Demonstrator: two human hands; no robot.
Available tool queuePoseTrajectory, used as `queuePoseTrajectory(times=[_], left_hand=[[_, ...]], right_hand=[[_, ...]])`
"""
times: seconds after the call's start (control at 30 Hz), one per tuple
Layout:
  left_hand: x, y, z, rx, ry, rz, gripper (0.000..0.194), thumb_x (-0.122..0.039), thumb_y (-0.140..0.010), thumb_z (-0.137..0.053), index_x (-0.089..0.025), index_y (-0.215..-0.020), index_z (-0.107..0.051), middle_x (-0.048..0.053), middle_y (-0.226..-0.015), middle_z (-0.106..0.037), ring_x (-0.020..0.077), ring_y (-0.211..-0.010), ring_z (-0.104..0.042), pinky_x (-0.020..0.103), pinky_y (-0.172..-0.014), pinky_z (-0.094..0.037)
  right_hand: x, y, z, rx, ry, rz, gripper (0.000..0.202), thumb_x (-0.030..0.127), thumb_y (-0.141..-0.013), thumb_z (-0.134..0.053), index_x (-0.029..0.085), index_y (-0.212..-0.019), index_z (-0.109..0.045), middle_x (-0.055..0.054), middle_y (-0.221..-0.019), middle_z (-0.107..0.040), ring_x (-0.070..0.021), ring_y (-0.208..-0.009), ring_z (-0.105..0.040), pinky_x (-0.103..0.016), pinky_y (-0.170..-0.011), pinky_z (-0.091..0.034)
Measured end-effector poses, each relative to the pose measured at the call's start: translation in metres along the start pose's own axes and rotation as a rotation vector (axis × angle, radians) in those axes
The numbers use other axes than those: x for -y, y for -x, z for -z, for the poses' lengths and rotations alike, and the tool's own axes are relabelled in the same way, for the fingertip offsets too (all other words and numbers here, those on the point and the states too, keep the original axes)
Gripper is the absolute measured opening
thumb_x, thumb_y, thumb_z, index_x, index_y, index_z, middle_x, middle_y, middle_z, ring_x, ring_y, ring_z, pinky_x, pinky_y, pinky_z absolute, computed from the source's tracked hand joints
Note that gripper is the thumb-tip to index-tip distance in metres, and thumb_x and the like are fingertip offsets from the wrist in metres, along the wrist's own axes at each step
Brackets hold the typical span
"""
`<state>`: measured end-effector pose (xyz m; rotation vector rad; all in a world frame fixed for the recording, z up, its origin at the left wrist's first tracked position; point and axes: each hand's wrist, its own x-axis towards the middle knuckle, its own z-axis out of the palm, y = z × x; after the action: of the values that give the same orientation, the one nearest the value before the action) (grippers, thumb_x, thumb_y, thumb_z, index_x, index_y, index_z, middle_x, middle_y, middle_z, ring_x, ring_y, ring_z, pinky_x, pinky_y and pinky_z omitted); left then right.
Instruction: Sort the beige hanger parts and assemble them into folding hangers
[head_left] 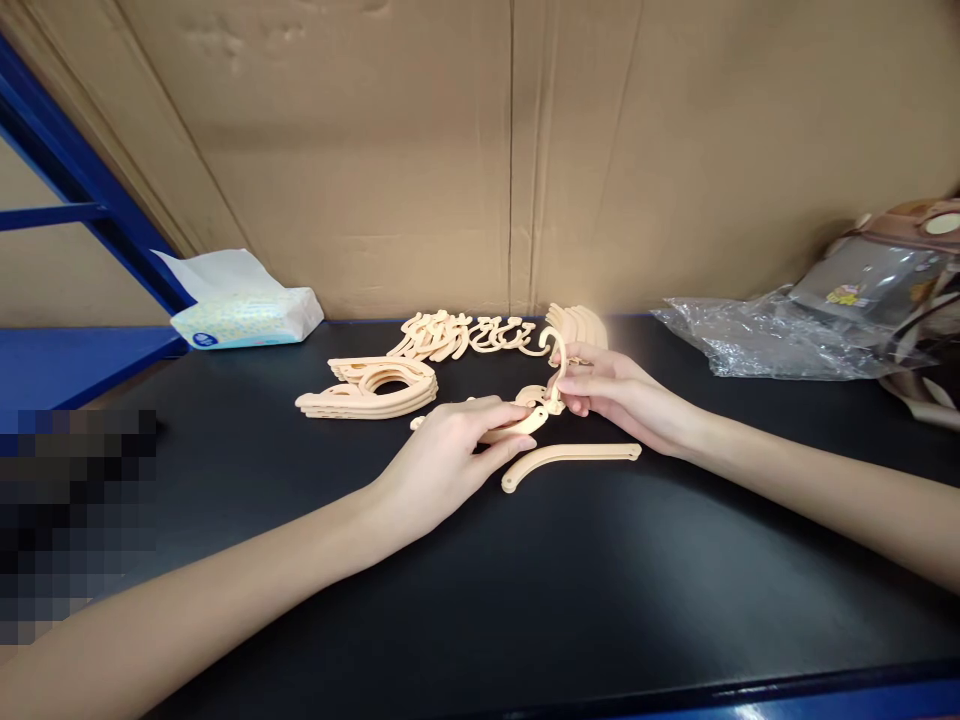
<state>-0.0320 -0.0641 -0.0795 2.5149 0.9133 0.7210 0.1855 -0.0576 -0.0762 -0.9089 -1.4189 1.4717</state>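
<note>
My left hand (pixel 459 450) is closed on a beige curved arm piece (pixel 517 428), whose end meets the foot of a beige hook (pixel 561 365). The hook stands upright, pinched between the thumb and fingers of my right hand (pixel 611 392). Whether the two pieces are joined cannot be told. Just in front of my hands, another beige arm piece (pixel 570 455) lies on the black table. Behind the hook's foot, a round-ended beige part (pixel 531 395) is partly hidden by my hands.
Stacked beige hanger parts (pixel 367 402) lie left of my hands. Behind are a pile of hooks (pixel 435 335) and more arm pieces (pixel 581 325). A tissue pack (pixel 251 318) stands back left; crumpled clear plastic (pixel 765 335) and a bag (pixel 885 270) are at right. Cardboard (pixel 375 150) rises behind.
</note>
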Motion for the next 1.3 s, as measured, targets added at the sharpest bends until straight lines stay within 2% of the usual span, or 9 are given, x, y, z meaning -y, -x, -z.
queuePoseTrajectory(times=[0.17, 0.27, 0.53, 0.7, 0.9, 1.1, 1.17, 1.3], left_hand=[[0.002, 0.002, -0.002, -0.024, 0.041, 0.031, 0.015, -0.030, -0.091, -0.054, -0.021, -0.098, -0.064, 0.001, -0.087, -0.063, 0.0135, -0.076, -0.059, 0.023, -0.069, -0.045], [0.002, 0.002, -0.002, -0.011, 0.057, 0.047, 0.015, -0.029, -0.091, -0.054, -0.020, -0.096, -0.064, 0.001, -0.087, -0.063, 0.0141, -0.077, -0.059, 0.023, -0.069, -0.046], [0.005, -0.001, -0.002, 0.003, 0.150, 0.091, 0.012, -0.030, -0.089, -0.057, -0.019, -0.090, -0.062, -0.001, -0.089, -0.063, 0.0139, -0.078, -0.060, 0.023, -0.070, -0.047], [0.004, 0.000, -0.001, 0.005, 0.042, 0.069, 0.011, -0.027, -0.090, -0.056, -0.019, -0.092, -0.063, 0.000, -0.086, -0.063, 0.0134, -0.076, -0.059, 0.023, -0.068, -0.045], [0.001, 0.002, 0.000, -0.011, -0.144, 0.027, 0.014, -0.029, -0.091, -0.054, -0.021, -0.095, -0.065, -0.001, -0.081, -0.062, 0.0127, -0.070, -0.056, 0.023, -0.063, -0.040], [-0.003, 0.003, 0.001, 0.000, -0.207, 0.026, 0.016, -0.029, -0.093, -0.052, -0.022, -0.098, -0.066, -0.001, -0.082, -0.063, 0.0130, -0.071, -0.057, 0.022, -0.061, -0.038], [-0.004, 0.003, 0.001, 0.009, -0.228, 0.022, 0.018, -0.029, -0.093, -0.050, -0.023, -0.099, -0.066, -0.001, -0.083, -0.064, 0.0135, -0.072, -0.058, 0.022, -0.060, -0.037], [-0.006, 0.003, 0.001, 0.019, -0.272, -0.005, 0.022, -0.029, -0.095, -0.045, -0.023, -0.103, -0.065, -0.001, -0.086, -0.065, 0.0136, -0.072, -0.059, 0.022, -0.057, -0.036]], right_hand=[[-0.001, -0.001, 0.001, 0.027, 0.019, 0.009, 0.023, 0.019, -0.079, -0.065, 0.020, -0.099, -0.053, 0.000, -0.079, -0.060, -0.0115, -0.072, -0.049, -0.027, -0.068, -0.037], [-0.001, -0.001, 0.000, 0.032, 0.034, 0.006, 0.023, 0.022, -0.079, -0.066, 0.021, -0.099, -0.054, 0.000, -0.080, -0.060, -0.0121, -0.073, -0.049, -0.027, -0.068, -0.037], [0.001, -0.002, -0.004, 0.003, 0.056, -0.005, 0.022, 0.026, -0.075, -0.071, 0.020, -0.082, -0.051, 0.005, -0.067, -0.053, -0.0104, -0.064, -0.043, -0.027, -0.065, -0.034], [-0.001, -0.002, -0.006, -0.022, 0.065, 0.017, 0.021, 0.023, -0.075, -0.069, 0.020, -0.085, -0.051, 0.005, -0.067, -0.051, -0.0096, -0.064, -0.042, -0.027, -0.065, -0.034], [-0.001, 0.001, -0.006, -0.085, 0.164, 0.070, 0.022, 0.023, -0.074, -0.067, 0.021, -0.089, -0.051, 0.004, -0.069, -0.055, -0.0124, -0.067, -0.048, -0.030, -0.067, -0.037], [-0.003, 0.001, -0.006, -0.100, 0.206, 0.116, 0.020, 0.022, -0.075, -0.066, 0.021, -0.087, -0.050, 0.004, -0.068, -0.056, -0.0121, -0.067, -0.051, -0.030, -0.069, -0.040], [-0.003, 0.001, -0.007, -0.108, 0.206, 0.117, 0.023, 0.021, -0.075, -0.065, 0.022, -0.093, -0.051, 0.005, -0.068, -0.057, -0.0123, -0.067, -0.052, -0.031, -0.069, -0.041], [-0.001, 0.001, -0.008, -0.132, 0.215, 0.115, 0.047, 0.018, -0.074, -0.063, 0.024, -0.118, -0.047, 0.005, -0.070, -0.060, -0.0145, -0.072, -0.058, -0.033, -0.074, -0.043]])
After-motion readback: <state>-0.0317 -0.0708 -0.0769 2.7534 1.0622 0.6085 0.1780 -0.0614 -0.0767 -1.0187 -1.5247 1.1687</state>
